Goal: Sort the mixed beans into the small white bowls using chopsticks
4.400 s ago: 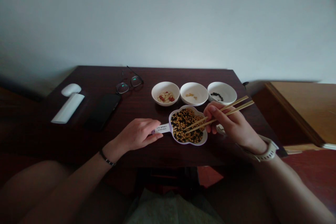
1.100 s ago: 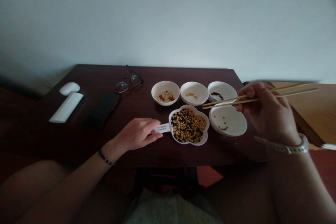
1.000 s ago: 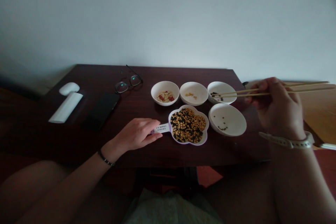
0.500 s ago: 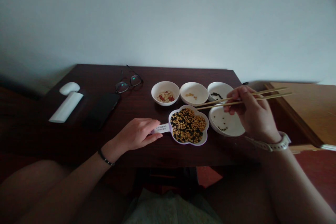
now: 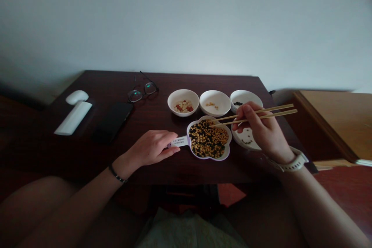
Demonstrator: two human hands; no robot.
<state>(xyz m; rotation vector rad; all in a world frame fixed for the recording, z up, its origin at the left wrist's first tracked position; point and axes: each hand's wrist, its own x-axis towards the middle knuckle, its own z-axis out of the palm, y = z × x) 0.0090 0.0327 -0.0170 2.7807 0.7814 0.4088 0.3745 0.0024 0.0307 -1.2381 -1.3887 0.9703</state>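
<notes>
My left hand (image 5: 155, 148) is closed on the labelled handle of a flower-shaped scoop (image 5: 229, 147), white with a purple edge. Mixed yellow and black beans (image 5: 207, 139) fill the scoop. In my right hand (image 5: 261, 133) is a pair of chopsticks (image 5: 270, 114), their tips over the beans near the scoop's upper right. Behind the scoop stand a white bowl of pale and reddish pieces (image 5: 183, 103), a bowl with a few yellow beans (image 5: 215, 103) and a bowl with black beans (image 5: 246, 97). A white dish (image 5: 244, 137) holding small dark bits is partly hidden by my right hand.
Glasses (image 5: 143, 92) lie at the back of the dark wooden table (image 5: 162, 170). To the left are a dark flat object (image 5: 113, 122), a white bar-shaped object (image 5: 73, 119) and a white rounded object (image 5: 77, 97). A wall rises behind; a lighter wooden surface (image 5: 337, 116) is at right.
My right hand has moved left and slightly down, bringing the chopstick tips from the scoop's rim to over the beans. My left hand and the scoop have stayed in place.
</notes>
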